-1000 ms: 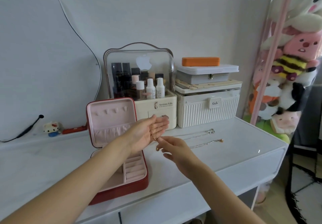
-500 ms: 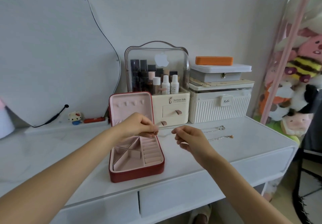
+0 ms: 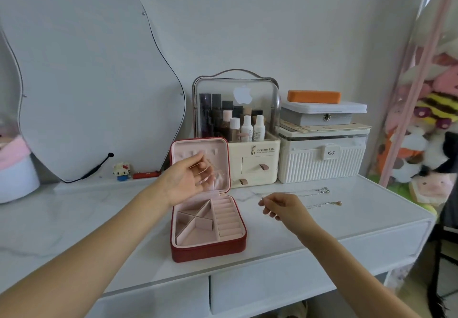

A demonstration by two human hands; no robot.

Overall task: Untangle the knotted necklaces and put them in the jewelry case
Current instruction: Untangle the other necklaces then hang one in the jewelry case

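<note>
Red case (image 3: 208, 246) is sitting open at frame centre on the white table (image 3: 347, 221), lid upright. Organiser (image 3: 236, 129) and ribbed box (image 3: 322, 159) are standing behind it; mirror (image 3: 94, 82) is filling the upper left. Two necklaces (image 3: 319, 197) are lying right of centre. Left hand (image 3: 186, 181) is hovering before the lid, fingers loosely spread, a thin chain (image 3: 205, 169) draping across them. Right hand (image 3: 282, 207) is pinching closed; what it holds, cannot tell. Half a second ago the left fingers were curled.

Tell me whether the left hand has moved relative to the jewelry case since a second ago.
Yes. The left hand rose from over the tray to before the jewelry case lid.
</note>
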